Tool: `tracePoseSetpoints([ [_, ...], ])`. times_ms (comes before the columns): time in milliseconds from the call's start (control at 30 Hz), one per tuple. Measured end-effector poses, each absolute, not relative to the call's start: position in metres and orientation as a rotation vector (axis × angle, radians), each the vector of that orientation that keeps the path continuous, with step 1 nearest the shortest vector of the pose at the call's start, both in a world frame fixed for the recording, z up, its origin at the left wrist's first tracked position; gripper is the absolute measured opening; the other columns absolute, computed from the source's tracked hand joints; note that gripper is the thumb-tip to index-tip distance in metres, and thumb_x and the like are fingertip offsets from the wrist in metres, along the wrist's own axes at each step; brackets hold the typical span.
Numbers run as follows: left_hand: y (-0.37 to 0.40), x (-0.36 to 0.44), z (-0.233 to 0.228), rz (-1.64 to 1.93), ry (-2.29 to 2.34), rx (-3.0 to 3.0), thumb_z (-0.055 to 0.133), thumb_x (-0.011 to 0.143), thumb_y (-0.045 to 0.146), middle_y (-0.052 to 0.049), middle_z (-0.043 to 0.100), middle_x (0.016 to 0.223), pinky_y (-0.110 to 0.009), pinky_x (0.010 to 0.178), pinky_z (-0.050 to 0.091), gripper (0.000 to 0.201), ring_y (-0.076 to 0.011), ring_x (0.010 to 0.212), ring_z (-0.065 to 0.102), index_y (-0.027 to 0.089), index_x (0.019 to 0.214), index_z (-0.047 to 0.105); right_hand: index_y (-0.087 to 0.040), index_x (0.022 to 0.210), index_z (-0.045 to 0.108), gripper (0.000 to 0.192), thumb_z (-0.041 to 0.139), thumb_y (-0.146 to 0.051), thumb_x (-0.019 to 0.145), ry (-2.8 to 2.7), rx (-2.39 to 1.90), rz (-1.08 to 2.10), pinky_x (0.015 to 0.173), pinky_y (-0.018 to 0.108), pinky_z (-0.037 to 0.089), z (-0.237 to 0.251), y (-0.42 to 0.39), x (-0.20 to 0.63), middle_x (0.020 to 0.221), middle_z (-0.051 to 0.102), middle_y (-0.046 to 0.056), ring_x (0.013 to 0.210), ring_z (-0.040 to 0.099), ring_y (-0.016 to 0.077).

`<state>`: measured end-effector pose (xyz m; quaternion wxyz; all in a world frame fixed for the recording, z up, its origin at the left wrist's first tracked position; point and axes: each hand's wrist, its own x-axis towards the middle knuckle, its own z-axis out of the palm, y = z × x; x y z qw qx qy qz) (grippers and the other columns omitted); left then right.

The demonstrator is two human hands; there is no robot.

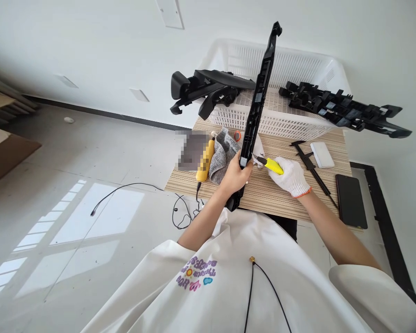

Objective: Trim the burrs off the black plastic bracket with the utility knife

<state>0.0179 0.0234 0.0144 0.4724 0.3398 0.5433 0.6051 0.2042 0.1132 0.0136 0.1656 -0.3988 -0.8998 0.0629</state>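
My bare left hand [236, 175] is wrapped round the lower part of a long black plastic trim part [257, 104], which stands tilted over the table with its far end up above the basket. In my right hand [291, 176], covered by a white knit glove with an orange cuff, is a yellow utility knife [273, 165]. Its tip points left and is close to the trim part beside my left fingers; whether the blade touches cannot be made out. A grey cloth [223, 155] lies just left of the part, and a white cloth or glove [259, 147] shows behind it.
A white plastic basket [280, 118] at the back holds more black parts, left [211, 88] and right [336, 106]. On the wooden table [280, 199] lie a yellow corded tool [205, 162], a black caliper [314, 169], a white block [322, 155] and a phone [351, 201]. A cable [135, 184] trails leftward.
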Motion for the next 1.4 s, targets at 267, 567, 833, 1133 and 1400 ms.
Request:
tracePoseSetpoints([
  [267, 0.017, 0.009, 0.028, 1.327, 1.682, 1.322, 0.06, 0.09, 0.02, 0.001, 0.057, 0.075, -0.033, 0.071, 0.047, 0.011, -0.0184, 0.07, 0.059, 0.024, 0.091, 0.05, -0.019, 0.085, 0.066, 0.036, 0.047, -0.049, 0.085, -2.573, -1.158, 0.127, 0.059, 0.033, 0.032, 0.015, 0.117, 0.207, 0.067, 0.066, 0.008, 0.063, 0.062, 0.0239],
  [567, 0.01, 0.012, 0.04, 1.095, 1.872, 1.399, 0.058, 0.092, 0.021, -0.004, 0.065, 0.087, -0.038, 0.079, 0.049, 0.012, -0.0284, 0.082, 0.067, 0.026, 0.1, 0.05, -0.019, 0.082, 0.065, 0.033, 0.048, -0.048, 0.083, -2.583, -1.171, 0.101, 0.058, 0.032, 0.029, 0.014, 0.117, 0.206, 0.064, 0.063, 0.006, 0.059, 0.056, 0.0209],
  [833, 0.006, 0.01, 0.046, 0.964, 1.948, 1.429, 0.058, 0.094, 0.021, -0.008, 0.068, 0.089, -0.042, 0.083, 0.051, 0.016, -0.0347, 0.09, 0.07, 0.027, 0.108, 0.053, -0.019, 0.08, 0.063, 0.035, 0.048, -0.05, 0.084, -2.578, -1.197, 0.05, 0.057, 0.032, 0.025, 0.015, 0.116, 0.204, 0.065, 0.062, 0.006, 0.057, 0.054, 0.0197],
  [1133, 0.005, 0.006, 0.055, 0.811, 1.997, 1.453, 0.056, 0.093, 0.024, -0.01, 0.072, 0.097, -0.046, 0.087, 0.052, 0.022, -0.0393, 0.099, 0.071, 0.027, 0.115, 0.055, -0.018, 0.085, 0.067, 0.036, 0.048, -0.049, 0.086, -2.585, -1.254, -0.032, 0.058, 0.033, 0.024, 0.011, 0.111, 0.203, 0.067, 0.066, 0.008, 0.06, 0.058, 0.0226],
  [1400, 0.004, 0.002, 0.061, 0.806, 1.94, 1.462, 0.051, 0.096, 0.025, -0.008, 0.074, 0.103, -0.043, 0.089, 0.054, 0.016, -0.0347, 0.105, 0.072, 0.027, 0.111, 0.056, -0.018, 0.084, 0.066, 0.036, 0.047, -0.049, 0.089, -2.602, -1.299, -0.189, 0.058, 0.033, 0.021, 0.013, 0.106, 0.199, 0.064, 0.065, 0.009, 0.056, 0.056, 0.0219],
])
